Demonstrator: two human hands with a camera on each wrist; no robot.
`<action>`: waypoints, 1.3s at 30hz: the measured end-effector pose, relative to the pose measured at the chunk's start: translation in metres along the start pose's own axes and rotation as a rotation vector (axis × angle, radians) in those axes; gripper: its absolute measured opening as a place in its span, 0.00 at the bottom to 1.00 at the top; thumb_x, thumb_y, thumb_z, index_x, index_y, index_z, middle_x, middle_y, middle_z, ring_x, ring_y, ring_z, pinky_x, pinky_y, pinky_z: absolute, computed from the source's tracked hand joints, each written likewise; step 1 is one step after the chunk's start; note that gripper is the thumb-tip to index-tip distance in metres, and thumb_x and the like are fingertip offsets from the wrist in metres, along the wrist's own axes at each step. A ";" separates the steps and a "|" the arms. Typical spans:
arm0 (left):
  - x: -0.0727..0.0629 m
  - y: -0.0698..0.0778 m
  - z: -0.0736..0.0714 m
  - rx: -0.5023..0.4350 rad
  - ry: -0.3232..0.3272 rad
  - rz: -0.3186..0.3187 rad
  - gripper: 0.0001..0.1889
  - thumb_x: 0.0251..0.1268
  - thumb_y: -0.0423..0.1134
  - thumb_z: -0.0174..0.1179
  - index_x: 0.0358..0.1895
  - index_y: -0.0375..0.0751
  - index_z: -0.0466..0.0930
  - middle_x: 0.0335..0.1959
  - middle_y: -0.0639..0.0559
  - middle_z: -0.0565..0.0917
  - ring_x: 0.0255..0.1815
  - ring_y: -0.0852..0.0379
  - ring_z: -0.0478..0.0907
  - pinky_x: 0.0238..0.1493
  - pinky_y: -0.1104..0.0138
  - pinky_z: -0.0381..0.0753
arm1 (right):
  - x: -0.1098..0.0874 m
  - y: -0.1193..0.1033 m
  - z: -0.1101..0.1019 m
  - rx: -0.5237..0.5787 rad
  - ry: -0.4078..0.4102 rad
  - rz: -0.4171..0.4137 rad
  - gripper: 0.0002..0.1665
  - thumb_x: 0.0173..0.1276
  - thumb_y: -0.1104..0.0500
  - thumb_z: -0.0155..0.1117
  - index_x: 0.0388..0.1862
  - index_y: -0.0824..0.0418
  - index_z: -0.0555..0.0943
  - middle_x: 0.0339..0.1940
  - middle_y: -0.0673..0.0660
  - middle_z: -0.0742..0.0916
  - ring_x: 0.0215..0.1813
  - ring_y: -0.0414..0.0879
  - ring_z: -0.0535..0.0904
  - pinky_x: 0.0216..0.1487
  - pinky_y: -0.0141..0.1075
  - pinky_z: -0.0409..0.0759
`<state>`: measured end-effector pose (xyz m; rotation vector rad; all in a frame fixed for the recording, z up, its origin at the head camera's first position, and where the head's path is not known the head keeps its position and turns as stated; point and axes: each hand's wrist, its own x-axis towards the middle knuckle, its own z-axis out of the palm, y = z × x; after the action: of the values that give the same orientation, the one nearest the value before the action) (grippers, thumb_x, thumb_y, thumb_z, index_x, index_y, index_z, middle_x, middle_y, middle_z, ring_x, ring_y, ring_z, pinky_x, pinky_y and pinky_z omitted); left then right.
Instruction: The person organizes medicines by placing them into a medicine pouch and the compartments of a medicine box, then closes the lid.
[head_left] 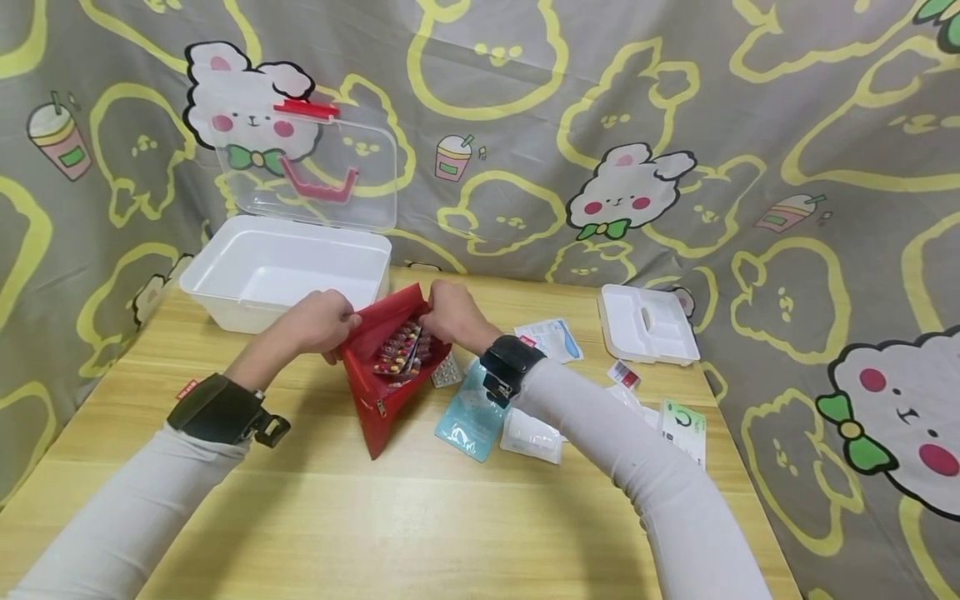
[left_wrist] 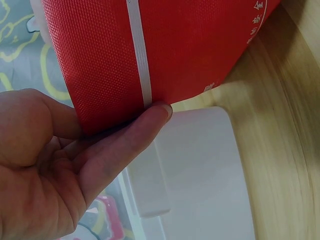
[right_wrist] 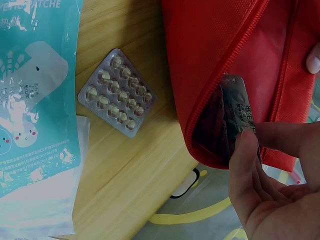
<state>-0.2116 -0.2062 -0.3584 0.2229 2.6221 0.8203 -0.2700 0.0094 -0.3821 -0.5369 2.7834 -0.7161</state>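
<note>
Head view clock: your left hand pinches the rim of the red fabric zip pouch at 10, likely to spread its mouth and prop it up. Your right hand pinches a flat printed silver-foil blister pack at the mouth's 1 o'clock, thumb on its face, probably for control past the zip. Pouch lies at 4 from your left grip, 7 from your right; red-and-yellow capsules show inside.

Gry bunny-print cloth backdrop w/ yel. outlines, behind lt. wood-grain tbl, soft shadows on top
</note>
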 end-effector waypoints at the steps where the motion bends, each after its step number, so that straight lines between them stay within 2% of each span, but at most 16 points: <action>1: 0.000 0.000 0.000 0.001 0.001 0.000 0.18 0.80 0.33 0.46 0.50 0.18 0.79 0.26 0.39 0.86 0.20 0.53 0.86 0.28 0.61 0.89 | 0.000 -0.001 0.000 -0.006 0.000 -0.001 0.11 0.67 0.59 0.69 0.40 0.63 0.77 0.34 0.58 0.85 0.34 0.48 0.84 0.27 0.30 0.81; 6: 0.000 -0.001 0.000 -0.005 0.002 0.002 0.17 0.80 0.33 0.46 0.50 0.18 0.79 0.25 0.39 0.85 0.20 0.54 0.86 0.29 0.60 0.89 | 0.001 -0.002 -0.001 -0.033 0.000 0.005 0.11 0.67 0.59 0.69 0.42 0.63 0.77 0.35 0.57 0.84 0.37 0.48 0.83 0.33 0.32 0.85; 10: 0.000 -0.002 0.000 -0.008 0.003 0.007 0.17 0.79 0.33 0.46 0.49 0.18 0.79 0.24 0.40 0.85 0.20 0.54 0.86 0.28 0.61 0.89 | 0.002 -0.001 -0.002 -0.035 0.004 0.013 0.11 0.67 0.58 0.69 0.41 0.63 0.77 0.36 0.58 0.84 0.38 0.48 0.83 0.33 0.32 0.84; 14: 0.001 -0.002 0.000 -0.004 0.005 0.011 0.17 0.79 0.32 0.46 0.48 0.18 0.79 0.24 0.40 0.85 0.20 0.53 0.86 0.27 0.62 0.89 | 0.002 -0.001 -0.004 -0.039 0.015 0.014 0.12 0.68 0.57 0.68 0.41 0.63 0.77 0.35 0.57 0.83 0.38 0.49 0.81 0.30 0.31 0.79; 18: 0.002 -0.003 0.000 -0.008 0.003 0.009 0.17 0.79 0.33 0.46 0.48 0.18 0.79 0.24 0.40 0.85 0.20 0.53 0.86 0.28 0.61 0.89 | 0.003 0.001 -0.006 -0.062 0.064 0.011 0.11 0.71 0.55 0.65 0.38 0.63 0.78 0.31 0.56 0.81 0.35 0.48 0.78 0.27 0.31 0.70; 23: 0.001 -0.003 0.000 -0.015 0.003 0.004 0.17 0.79 0.33 0.46 0.49 0.18 0.79 0.23 0.40 0.85 0.20 0.53 0.86 0.27 0.62 0.89 | 0.005 0.010 -0.012 -0.061 0.135 0.002 0.15 0.75 0.57 0.54 0.26 0.59 0.71 0.23 0.52 0.75 0.29 0.48 0.73 0.27 0.33 0.66; 25: 0.001 -0.004 0.001 -0.014 0.004 0.003 0.17 0.80 0.33 0.46 0.49 0.18 0.79 0.23 0.40 0.85 0.20 0.53 0.86 0.27 0.62 0.89 | 0.007 0.017 -0.015 -0.060 0.153 0.006 0.17 0.75 0.59 0.52 0.22 0.58 0.67 0.20 0.51 0.71 0.27 0.48 0.71 0.28 0.34 0.65; 27: 0.001 -0.004 0.001 -0.013 0.003 0.003 0.17 0.80 0.33 0.46 0.49 0.18 0.79 0.24 0.40 0.85 0.20 0.53 0.86 0.27 0.62 0.89 | 0.009 0.026 -0.016 -0.071 0.157 0.022 0.17 0.73 0.61 0.51 0.21 0.59 0.68 0.20 0.52 0.71 0.28 0.50 0.71 0.29 0.35 0.65; 32: 0.001 -0.004 0.002 -0.014 -0.003 -0.001 0.17 0.80 0.33 0.46 0.50 0.18 0.79 0.25 0.40 0.85 0.20 0.54 0.86 0.28 0.62 0.89 | 0.011 0.045 -0.013 -0.139 0.111 0.081 0.05 0.65 0.63 0.58 0.31 0.63 0.79 0.31 0.57 0.82 0.39 0.53 0.79 0.37 0.39 0.77; 39: 0.002 -0.005 0.002 -0.001 0.006 0.008 0.17 0.80 0.33 0.46 0.49 0.19 0.80 0.24 0.41 0.85 0.20 0.54 0.86 0.28 0.62 0.89 | 0.008 0.059 0.007 -0.095 0.035 0.066 0.11 0.63 0.60 0.68 0.42 0.66 0.83 0.42 0.61 0.88 0.45 0.55 0.82 0.47 0.42 0.82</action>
<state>-0.2128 -0.2088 -0.3630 0.2308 2.6283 0.8257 -0.2919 0.0512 -0.4180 -0.4506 2.8647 -0.5881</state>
